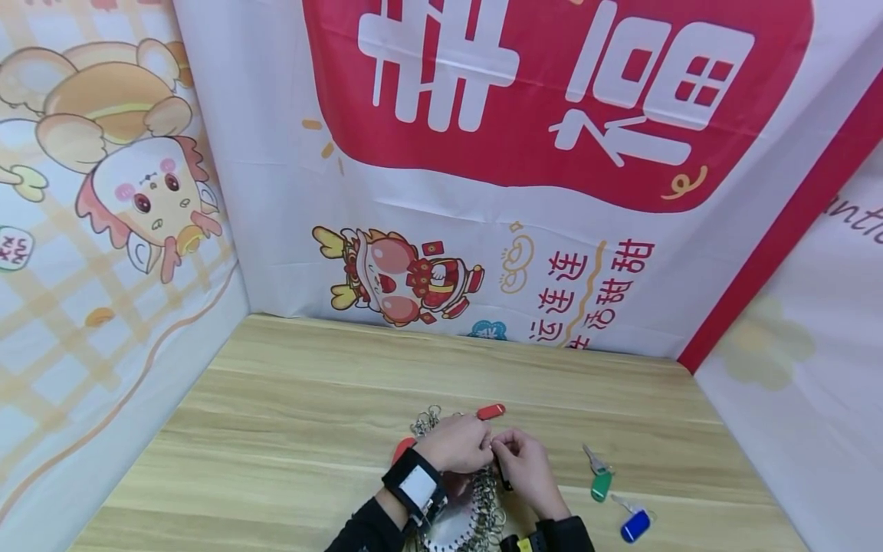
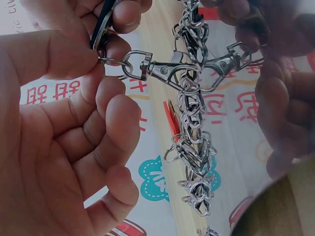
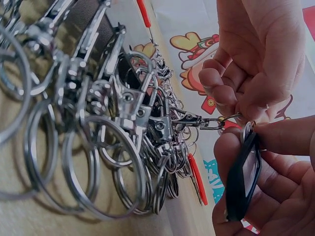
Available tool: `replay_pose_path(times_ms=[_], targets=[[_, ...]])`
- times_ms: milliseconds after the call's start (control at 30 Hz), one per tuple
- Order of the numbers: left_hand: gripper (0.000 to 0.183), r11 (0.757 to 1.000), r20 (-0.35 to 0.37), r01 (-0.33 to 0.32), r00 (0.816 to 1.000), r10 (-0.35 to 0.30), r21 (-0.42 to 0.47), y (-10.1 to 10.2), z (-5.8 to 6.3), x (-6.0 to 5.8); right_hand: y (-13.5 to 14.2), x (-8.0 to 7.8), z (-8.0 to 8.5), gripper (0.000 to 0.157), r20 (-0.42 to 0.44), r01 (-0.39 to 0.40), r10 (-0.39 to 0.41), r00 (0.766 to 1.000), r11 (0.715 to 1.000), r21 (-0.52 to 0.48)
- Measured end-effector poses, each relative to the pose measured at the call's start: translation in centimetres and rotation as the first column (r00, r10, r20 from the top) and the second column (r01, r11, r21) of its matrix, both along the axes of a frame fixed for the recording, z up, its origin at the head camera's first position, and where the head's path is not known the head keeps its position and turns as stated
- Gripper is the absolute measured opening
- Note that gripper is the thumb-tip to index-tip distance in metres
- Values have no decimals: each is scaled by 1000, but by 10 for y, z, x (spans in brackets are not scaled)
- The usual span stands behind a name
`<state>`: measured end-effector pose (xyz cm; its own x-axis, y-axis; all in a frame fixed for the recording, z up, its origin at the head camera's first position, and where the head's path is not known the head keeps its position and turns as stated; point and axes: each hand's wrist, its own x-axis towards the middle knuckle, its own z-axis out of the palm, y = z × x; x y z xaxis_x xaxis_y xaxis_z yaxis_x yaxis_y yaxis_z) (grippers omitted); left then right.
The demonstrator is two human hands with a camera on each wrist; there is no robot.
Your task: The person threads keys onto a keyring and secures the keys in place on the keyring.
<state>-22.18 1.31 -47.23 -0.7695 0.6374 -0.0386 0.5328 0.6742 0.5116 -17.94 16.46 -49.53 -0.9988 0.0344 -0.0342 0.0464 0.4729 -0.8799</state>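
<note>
My left hand (image 1: 458, 443) pinches a small metal split ring (image 2: 112, 61) between thumb and finger. That ring hangs from a swivel clasp (image 2: 165, 72), which is hooked at the edge of a round, shiny display stand crowded with clasps and rings (image 3: 106, 162). Close beside it, my right hand (image 1: 527, 468) grips a black key tag (image 3: 241, 191) with its thumb and fingers. The tag's small loop (image 3: 247, 129) is right at the split ring; whether it is threaded on, I cannot tell. The stand's glossy side mirrors the hands in the left wrist view.
On the wooden table (image 1: 290, 429), a key with a green tag (image 1: 601, 484) and one with a blue tag (image 1: 635, 527) lie to the right. A red tag (image 1: 490, 412) lies behind the hands. Printed cloth walls (image 1: 276, 192) surround the table.
</note>
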Motion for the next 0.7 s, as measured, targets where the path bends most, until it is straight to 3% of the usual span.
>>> replay_pose_path(times_ms=[200,467,700], targets=[[34,1000,12,-16,1000,15,19,-1,-1,0,-1,-1,-1,9,-4,3,-3,1000,1000,2],[30,999,-2,18,1000,-17,34,-3,1,0,-2,1,1,9,-35,21,-20,999,999,32],[31,999,4,12,1000,-12,35,-3,-1,-1,-2,0,0,9,6,23,-23,1000,1000,12]])
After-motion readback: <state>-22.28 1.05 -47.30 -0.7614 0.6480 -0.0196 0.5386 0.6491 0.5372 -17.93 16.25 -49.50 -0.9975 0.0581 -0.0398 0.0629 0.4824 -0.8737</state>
